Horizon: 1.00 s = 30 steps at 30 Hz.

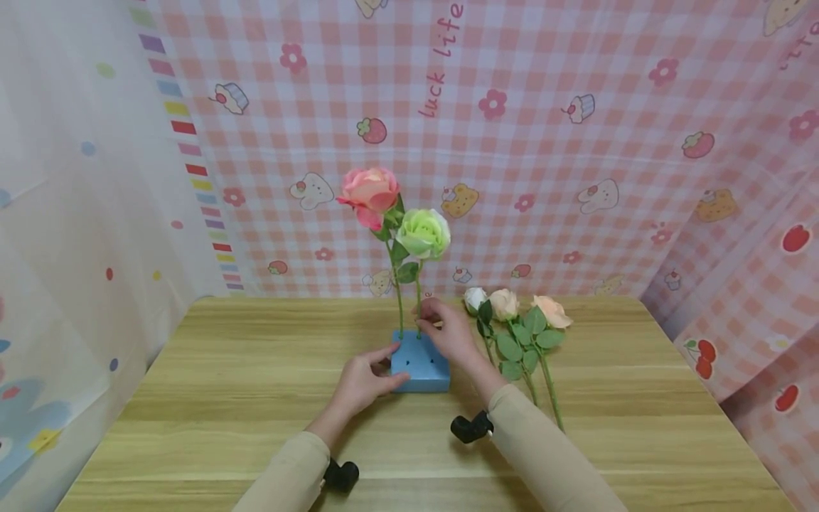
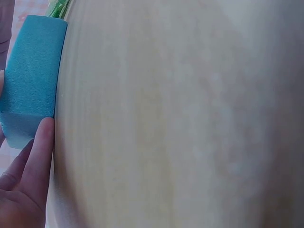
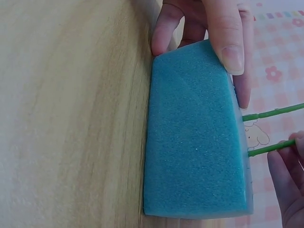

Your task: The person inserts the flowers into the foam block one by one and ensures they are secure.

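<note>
A light blue foam block (image 1: 419, 377) with small holes in its top sits mid-table. Two artificial roses rise from its back holes: a pink rose (image 1: 369, 195) on the left and a shorter green-white rose (image 1: 424, 233) on the right. With thumb and fingers spread around the block's left end, my left hand (image 1: 361, 384) holds it. My right hand (image 1: 451, 336) pinches the green-white rose's stem low down, just above the foam. In the right wrist view, the pinched stem (image 3: 270, 148) meets the block's top face, and the left thumb (image 3: 232, 57) presses the block's edge.
To the right, beside my right forearm, lie a white rose (image 1: 475, 299), a cream rose (image 1: 504, 304) and a peach rose (image 1: 552, 311), stems toward me. A checked pink cloth (image 1: 531, 163) hangs behind the wooden table (image 1: 256, 398). Black wrist mounts (image 1: 471, 428) hang at both sleeves.
</note>
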Motion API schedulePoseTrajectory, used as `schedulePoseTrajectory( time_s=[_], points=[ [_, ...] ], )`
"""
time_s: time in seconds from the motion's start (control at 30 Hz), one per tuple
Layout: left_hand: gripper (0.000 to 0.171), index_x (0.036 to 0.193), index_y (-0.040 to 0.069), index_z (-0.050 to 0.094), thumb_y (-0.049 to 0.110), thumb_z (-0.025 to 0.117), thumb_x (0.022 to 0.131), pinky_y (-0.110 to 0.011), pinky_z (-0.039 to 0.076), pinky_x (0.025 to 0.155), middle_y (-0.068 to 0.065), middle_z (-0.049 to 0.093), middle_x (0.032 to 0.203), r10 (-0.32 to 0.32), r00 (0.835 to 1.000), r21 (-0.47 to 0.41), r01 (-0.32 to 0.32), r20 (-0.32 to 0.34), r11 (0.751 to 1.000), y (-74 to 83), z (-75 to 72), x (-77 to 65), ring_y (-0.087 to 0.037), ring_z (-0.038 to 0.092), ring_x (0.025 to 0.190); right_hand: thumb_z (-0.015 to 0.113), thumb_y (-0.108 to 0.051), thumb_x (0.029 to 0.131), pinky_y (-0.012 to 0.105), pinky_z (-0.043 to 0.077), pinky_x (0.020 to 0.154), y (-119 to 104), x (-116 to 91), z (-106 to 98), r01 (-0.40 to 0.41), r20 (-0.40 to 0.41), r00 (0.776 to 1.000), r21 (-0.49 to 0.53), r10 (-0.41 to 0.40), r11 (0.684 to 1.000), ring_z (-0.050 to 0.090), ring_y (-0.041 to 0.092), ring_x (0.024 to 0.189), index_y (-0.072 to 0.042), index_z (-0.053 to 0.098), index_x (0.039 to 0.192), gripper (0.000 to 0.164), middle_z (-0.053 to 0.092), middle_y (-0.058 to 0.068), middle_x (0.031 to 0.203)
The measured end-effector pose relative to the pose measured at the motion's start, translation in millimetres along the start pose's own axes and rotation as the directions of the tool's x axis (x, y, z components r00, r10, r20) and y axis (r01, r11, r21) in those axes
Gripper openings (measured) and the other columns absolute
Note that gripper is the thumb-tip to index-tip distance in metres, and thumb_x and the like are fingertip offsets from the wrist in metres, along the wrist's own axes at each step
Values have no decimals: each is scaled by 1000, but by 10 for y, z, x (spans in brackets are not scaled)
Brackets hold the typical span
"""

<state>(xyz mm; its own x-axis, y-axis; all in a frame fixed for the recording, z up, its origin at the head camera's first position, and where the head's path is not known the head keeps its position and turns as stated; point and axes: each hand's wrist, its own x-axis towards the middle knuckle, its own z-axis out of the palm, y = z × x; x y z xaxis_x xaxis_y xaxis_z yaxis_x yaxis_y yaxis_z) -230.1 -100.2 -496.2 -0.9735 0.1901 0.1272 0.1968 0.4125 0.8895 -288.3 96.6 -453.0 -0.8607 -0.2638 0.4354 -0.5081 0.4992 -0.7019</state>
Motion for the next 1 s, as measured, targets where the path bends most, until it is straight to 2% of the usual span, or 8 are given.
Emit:
schedulePoseTrajectory(
  time_s=[0.3,0.5,0.83,1.0],
  points=[
    [59,134,10,64,28,84,81,-26,56,61,-9,68,102,-1,1000,11,1,15,1000,4,-7,0,-15,65,80,71,2,89,38,56,83,31,-17,2,-40,16,999,34,40,999,67,23,90,0,67,109,20,69,8,96],
    [59,134,11,64,28,84,81,-27,57,62,-8,67,102,-2,1000,8,2,14,1000,3,-5,-5,-15,64,81,71,-2,91,40,54,87,62,-68,-41,-102,49,994,69,99,992,66,25,95,-2,65,114,24,68,10,102],
    [59,135,12,64,30,84,82,-26,57,64,-9,67,105,-5,1000,15,4,19,1000,12,-4,-8,-18,64,86,70,-11,93,41,54,88,124,-249,-284,-148,100,985,102,137,984,66,24,98,-7,63,126,33,70,8,106],
    [59,134,13,64,30,84,81,-27,57,64,-8,67,104,-16,1000,6,15,14,1000,20,-5,-14,-18,64,86,69,-7,94,44,54,90,230,-367,-427,-149,150,981,163,125,975,65,27,100,-2,57,131,39,69,14,108]
  ],
)
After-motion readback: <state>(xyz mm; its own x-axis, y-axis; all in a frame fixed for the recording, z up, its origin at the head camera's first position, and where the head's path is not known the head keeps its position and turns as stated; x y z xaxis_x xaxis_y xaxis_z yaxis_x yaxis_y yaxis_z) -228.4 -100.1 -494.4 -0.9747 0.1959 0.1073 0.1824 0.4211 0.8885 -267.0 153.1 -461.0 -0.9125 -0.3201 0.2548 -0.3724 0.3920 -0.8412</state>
